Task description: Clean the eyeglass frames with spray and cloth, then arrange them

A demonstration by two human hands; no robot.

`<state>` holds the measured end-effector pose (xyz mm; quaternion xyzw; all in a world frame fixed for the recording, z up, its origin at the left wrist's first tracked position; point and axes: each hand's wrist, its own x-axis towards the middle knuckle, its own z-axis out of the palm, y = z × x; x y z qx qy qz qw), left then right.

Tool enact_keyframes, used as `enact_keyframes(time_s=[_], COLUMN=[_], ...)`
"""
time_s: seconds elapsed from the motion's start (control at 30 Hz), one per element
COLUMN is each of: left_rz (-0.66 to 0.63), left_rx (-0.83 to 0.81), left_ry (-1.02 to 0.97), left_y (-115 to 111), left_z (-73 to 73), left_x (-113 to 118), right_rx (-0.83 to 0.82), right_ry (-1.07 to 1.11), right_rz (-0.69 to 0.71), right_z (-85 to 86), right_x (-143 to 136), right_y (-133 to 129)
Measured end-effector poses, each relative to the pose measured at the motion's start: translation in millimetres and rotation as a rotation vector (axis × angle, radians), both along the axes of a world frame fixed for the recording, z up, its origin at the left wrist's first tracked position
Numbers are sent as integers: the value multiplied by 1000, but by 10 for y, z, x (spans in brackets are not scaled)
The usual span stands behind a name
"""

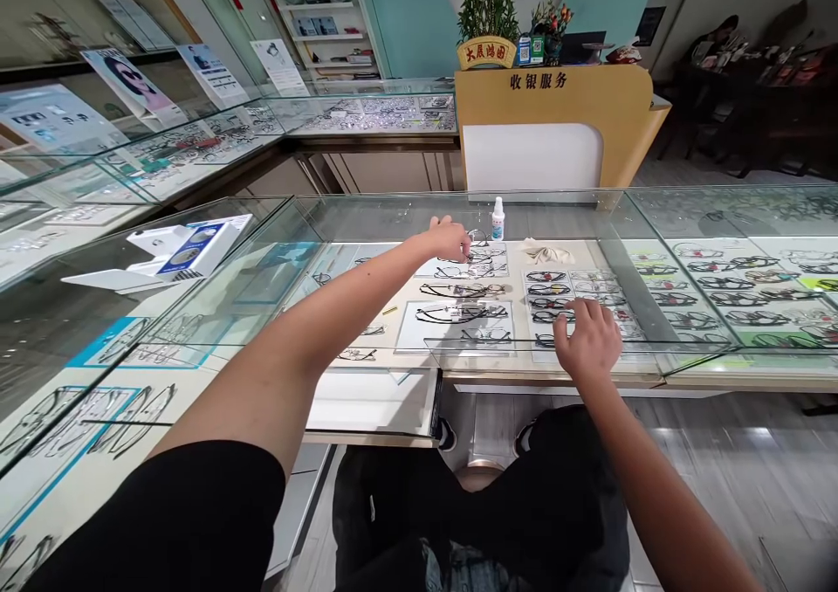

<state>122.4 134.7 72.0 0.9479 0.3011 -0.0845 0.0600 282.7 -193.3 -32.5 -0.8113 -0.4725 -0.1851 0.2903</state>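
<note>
My left hand [449, 239] reaches far over the glass counter with its fingers curled down. At its fingertips is a thin-framed pair of eyeglasses [481, 239], which the fingers seem to grip; the contact is partly hidden. A small white spray bottle [498, 221] stands upright just to the right, and a crumpled pale cloth [547, 252] lies beyond it. My right hand [591, 340] hovers near the counter's front edge, fingers loosely apart and holding nothing. Close to it are rows of eyeglasses [548, 290]. Dark-framed eyeglasses [458, 314] lie on a white panel in the middle.
A drawer [373, 404] sticks out below the counter, left of my knees. An unfolded white-and-blue carton [189, 250] rests on the left glass. More display cases [373, 116] run behind, beside a yellow cashier desk [556, 103]. A person [717, 37] sits at the far right.
</note>
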Motion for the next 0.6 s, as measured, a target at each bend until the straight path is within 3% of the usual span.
enact_keyframes(time_s=[0.3, 0.6], left_rz=[122, 93], left_rx=[-72, -30], left_ry=[-16, -17], left_y=[-138, -91], left_z=[184, 148], left_x=[-8, 35], right_rx=[-5, -2], right_ry=[-39, -34], right_rz=[-23, -25], right_z=[-4, -14], right_x=[-7, -6], right_y=[2, 8])
